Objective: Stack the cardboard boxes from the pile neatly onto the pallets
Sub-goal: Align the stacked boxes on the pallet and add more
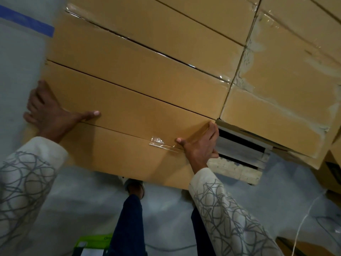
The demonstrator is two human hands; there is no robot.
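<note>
A flat brown cardboard box with a strip of clear tape on its seam sits nearest me, at the front of a row of like boxes. My left hand grips its left end, thumb lying along the top and fingers curled round the corner. My right hand grips its right end, thumb on the top near the tape and fingers wrapped over the edge. To the right stands a second stack of boxes on a pale wooden pallet, which shows in the gap between the two stacks.
Grey concrete floor lies below, with my legs and one foot under the box. A green and white object lies on the floor at bottom left. A thin white cable runs at right. Blue tape marks the floor top left.
</note>
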